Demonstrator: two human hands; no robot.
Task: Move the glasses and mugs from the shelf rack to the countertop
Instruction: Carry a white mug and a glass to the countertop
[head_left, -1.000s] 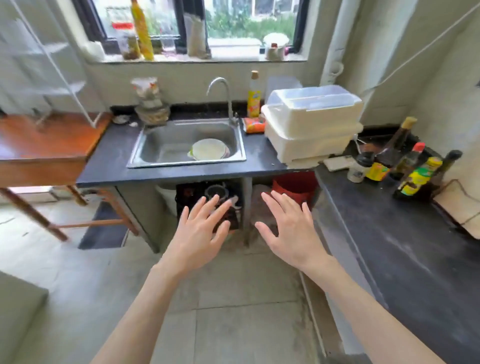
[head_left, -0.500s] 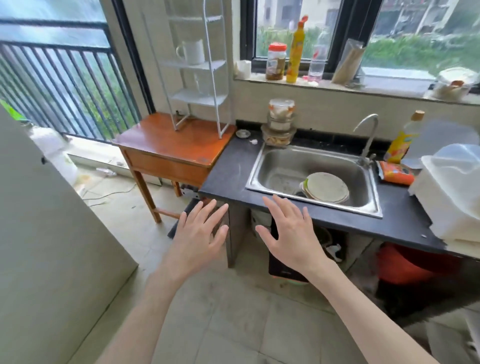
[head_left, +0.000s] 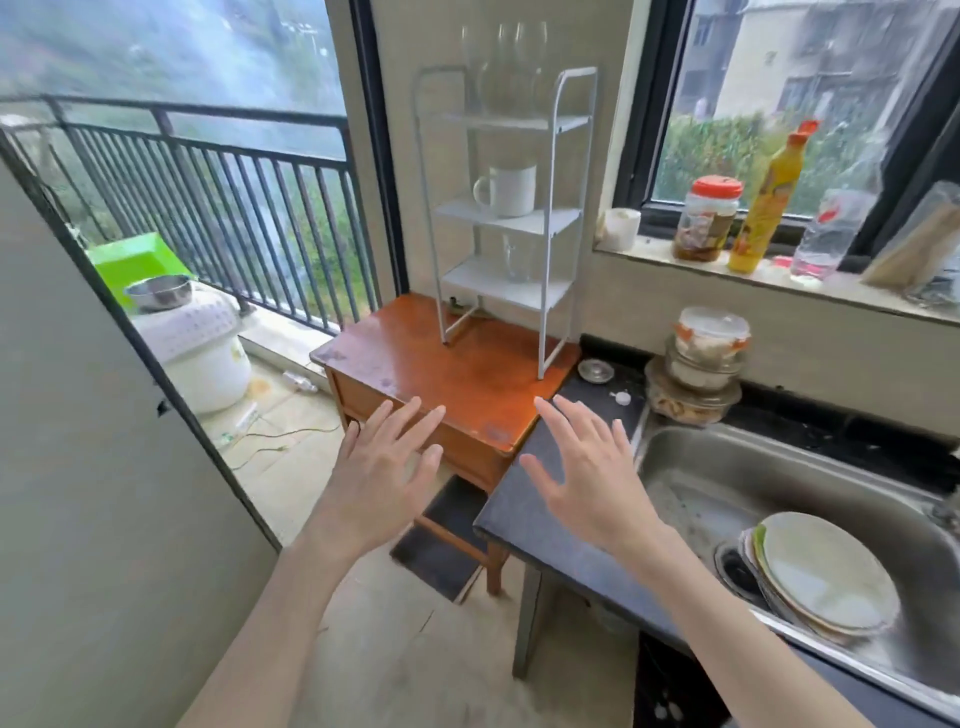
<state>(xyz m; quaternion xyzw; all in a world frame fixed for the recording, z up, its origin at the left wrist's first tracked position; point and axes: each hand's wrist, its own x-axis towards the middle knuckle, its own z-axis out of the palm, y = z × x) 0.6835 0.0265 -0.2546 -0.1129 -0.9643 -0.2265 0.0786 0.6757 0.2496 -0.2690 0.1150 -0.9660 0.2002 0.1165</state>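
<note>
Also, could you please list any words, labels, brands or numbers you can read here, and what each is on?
Nothing can be read.
Yellow bottle: printed label, too blurred.
Red-lidded jar: no legible label.
Clear plastic bottle: red label, too blurred.
White mug: plain.

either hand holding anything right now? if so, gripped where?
Nothing is held. The left hand and right hand are both open with fingers spread, short of the shelf rack; the mug sits untouched.

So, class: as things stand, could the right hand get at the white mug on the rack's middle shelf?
Probably yes. The right hand is open and empty, the white mug stands alone on its shelf, and the rack is open-fronted, with nothing between them.
</note>
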